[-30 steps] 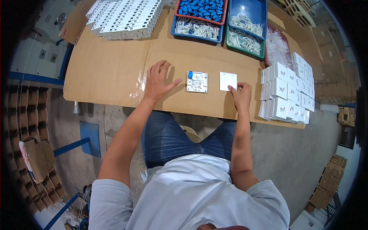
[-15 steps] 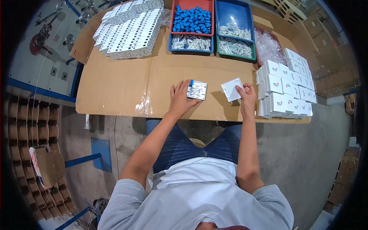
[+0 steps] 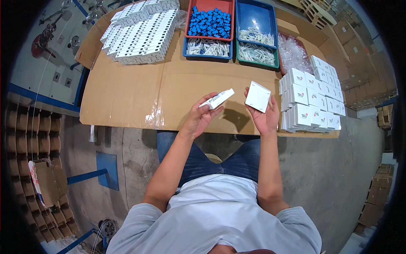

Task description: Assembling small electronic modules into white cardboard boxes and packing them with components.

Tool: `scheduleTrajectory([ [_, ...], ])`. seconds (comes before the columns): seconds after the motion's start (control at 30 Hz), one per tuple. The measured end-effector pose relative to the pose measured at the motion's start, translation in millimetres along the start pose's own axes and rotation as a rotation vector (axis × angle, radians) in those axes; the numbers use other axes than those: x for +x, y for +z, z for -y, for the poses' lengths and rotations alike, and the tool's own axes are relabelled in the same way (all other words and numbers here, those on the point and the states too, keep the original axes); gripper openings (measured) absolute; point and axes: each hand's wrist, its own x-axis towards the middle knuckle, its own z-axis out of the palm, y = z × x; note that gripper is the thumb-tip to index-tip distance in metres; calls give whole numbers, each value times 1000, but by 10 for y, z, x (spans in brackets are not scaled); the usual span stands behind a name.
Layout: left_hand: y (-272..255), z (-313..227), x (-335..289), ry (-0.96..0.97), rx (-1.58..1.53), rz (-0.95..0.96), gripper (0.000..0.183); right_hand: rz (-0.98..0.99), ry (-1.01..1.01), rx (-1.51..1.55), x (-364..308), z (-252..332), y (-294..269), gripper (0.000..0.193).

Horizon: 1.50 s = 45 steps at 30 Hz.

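Note:
My left hand (image 3: 200, 116) holds a flat white switch part (image 3: 218, 99) tilted on edge above the cardboard-covered table (image 3: 139, 97). My right hand (image 3: 264, 115) holds a square white plate (image 3: 257, 96) with its face toward me, lifted off the table. The two pieces are apart, about a hand's width between them. Both forearms come up from my lap below the table's front edge.
Stacked small white boxes (image 3: 311, 97) stand right of my right hand. At the back are a red tray of blue parts (image 3: 209, 23), a blue tray of white parts (image 3: 258, 40), a clear bag (image 3: 292, 55) and rows of white boxes (image 3: 139, 31). Cardboard cartons (image 3: 359, 51) lie far right.
Both hands have lifted off the table, the left picking up the switch part and the right raising the white square plate. The view has tilted toward the table's back.

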Motion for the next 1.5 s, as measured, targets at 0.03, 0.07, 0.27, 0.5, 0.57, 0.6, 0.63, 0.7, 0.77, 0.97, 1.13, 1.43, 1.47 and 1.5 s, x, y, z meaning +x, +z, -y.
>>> scheduleTrajectory([
  [0.03,40,-21,-36,3,-87,50,85,-2,3,-2,4,-21,25,62],
  [0.07,73,-52,-72,5,-90,48,85,8,16,36,8,-47,47,62],
  [0.27,89,-130,-237,0,-33,40,89,92,77,-111,-43,-184,252,62],
  [0.5,-155,-45,-269,-48,27,-44,87,150,110,-163,-22,-205,226,65],
  [0.57,-173,-25,-276,-42,-3,-59,86,140,109,-190,-33,-239,236,65],
  [0.6,-182,-20,-265,-26,0,-76,79,131,105,-216,-39,-262,246,65],
  [0.63,-185,-14,-259,-10,3,-92,72,131,106,-217,-47,-280,257,65],
  [0.7,-118,3,-260,0,3,-113,68,94,93,-355,-63,-304,276,66],
  [0.77,-106,7,-257,8,2,-134,67,119,66,-426,-50,-312,260,65],
  [0.97,-206,98,-268,-116,-283,-48,58,82,-79,-1034,-66,-461,340,57],
  [1.13,127,100,-303,-183,-376,-90,52,182,-435,-1462,-148,-712,440,46],
  [1.43,251,189,-384,-208,-255,-169,47,354,-472,-1732,-273,-920,581,60],
  [1.47,257,204,-392,-211,-246,-206,46,375,-494,-1742,-266,-939,570,60],
  [1.5,259,212,-392,-210,-248,-208,46,396,-518,-1750,-256,-953,555,60],
])
